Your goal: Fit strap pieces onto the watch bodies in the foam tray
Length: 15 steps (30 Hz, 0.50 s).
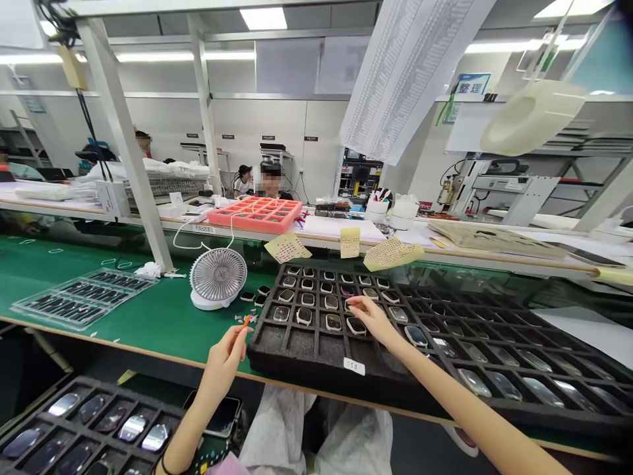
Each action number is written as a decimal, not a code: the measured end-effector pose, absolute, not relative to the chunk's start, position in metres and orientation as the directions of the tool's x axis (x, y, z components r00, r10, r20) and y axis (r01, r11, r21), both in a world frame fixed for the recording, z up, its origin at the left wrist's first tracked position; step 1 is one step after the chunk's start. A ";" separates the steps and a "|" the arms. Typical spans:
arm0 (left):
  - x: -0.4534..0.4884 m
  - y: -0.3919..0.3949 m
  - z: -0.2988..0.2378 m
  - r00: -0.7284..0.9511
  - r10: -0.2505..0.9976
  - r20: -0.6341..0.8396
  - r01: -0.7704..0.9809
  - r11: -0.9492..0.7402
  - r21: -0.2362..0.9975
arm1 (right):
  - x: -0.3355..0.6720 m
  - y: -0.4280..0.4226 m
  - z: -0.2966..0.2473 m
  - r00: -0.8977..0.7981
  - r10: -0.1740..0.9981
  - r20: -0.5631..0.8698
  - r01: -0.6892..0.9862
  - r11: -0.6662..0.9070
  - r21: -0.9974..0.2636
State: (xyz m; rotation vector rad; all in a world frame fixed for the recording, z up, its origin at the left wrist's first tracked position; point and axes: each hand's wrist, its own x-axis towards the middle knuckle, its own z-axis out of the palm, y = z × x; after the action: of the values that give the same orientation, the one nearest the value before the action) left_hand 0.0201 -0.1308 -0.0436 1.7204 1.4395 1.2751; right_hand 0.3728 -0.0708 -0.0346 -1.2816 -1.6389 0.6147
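Note:
My left hand (230, 349) is closed in a pinch around a short orange stick (246, 321); its exact kind cannot be made out. It is by the left front corner of a black foam tray (277, 356), which carries a paper label (354, 366). Inside the tray's compartments sit several smartwatch cases (333, 322), screens up. My right hand (370, 316) reaches in from the right, thumb and fingers pinched on one smartwatch case (349, 305), largely hidden under them. Small pale scraps (253, 313) lie on the green mat near my left hand.
A round fan (218, 277) stands left of the tray, with a few loose watch cases (247, 297) beside it. More foam trays hold watch cases (494, 356) at right and dark glossy parts (132, 427) at lower left. A shelf with a pink tray (222, 218) runs behind.

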 end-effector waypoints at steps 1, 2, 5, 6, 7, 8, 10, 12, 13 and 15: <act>0.020 -0.128 -0.044 -0.021 0.953 0.303 0.428 -0.265 0.864 | 0.372 -0.069 -0.033 -0.039 0.929 0.367 0.479 0.340 -0.810; 0.019 -0.124 -0.045 -0.019 0.956 0.294 0.434 -0.257 0.863 | 0.371 -0.066 -0.032 -0.065 0.927 0.370 0.494 0.352 -0.795; 0.015 -0.117 -0.048 -0.037 0.961 0.273 0.449 -0.228 0.864 | 0.362 -0.053 -0.030 -0.159 0.916 0.368 0.543 0.393 -0.742; 0.013 -0.116 -0.049 -0.049 0.962 0.270 0.450 -0.220 0.866 | 0.359 -0.048 -0.030 -0.191 0.911 0.366 0.559 0.408 -0.722; 0.012 -0.115 -0.050 -0.060 0.962 0.266 0.451 -0.212 0.867 | 0.355 -0.043 -0.031 -0.221 0.905 0.363 0.574 0.422 -0.702; 0.011 -0.114 -0.051 -0.072 0.962 0.263 0.452 -0.203 0.868 | 0.352 -0.038 -0.031 -0.248 0.900 0.359 0.587 0.434 -0.683; 0.009 -0.114 -0.051 -0.093 0.963 0.254 0.463 -0.184 0.867 | 0.347 -0.028 -0.032 -0.289 0.891 0.350 0.612 0.453 -0.648; 0.008 -0.114 -0.048 -0.114 0.963 0.243 0.476 -0.161 0.865 | 0.345 -0.017 -0.033 -0.313 0.886 0.342 0.638 0.463 -0.615; 0.007 -0.113 -0.047 -0.127 0.962 0.241 0.479 -0.153 0.864 | 0.346 -0.011 -0.033 -0.316 0.885 0.342 0.655 0.465 -0.596; 0.007 -0.112 -0.044 -0.141 0.961 0.238 0.477 -0.144 0.867 | 0.349 0.002 -0.033 -0.305 0.886 0.349 0.696 0.457 -0.553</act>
State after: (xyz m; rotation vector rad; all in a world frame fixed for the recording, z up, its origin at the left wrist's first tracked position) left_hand 0.0067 -0.1115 -0.0436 1.6236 1.6201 1.2451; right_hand 0.3486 0.0017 -0.0328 -1.3136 -2.0913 0.3977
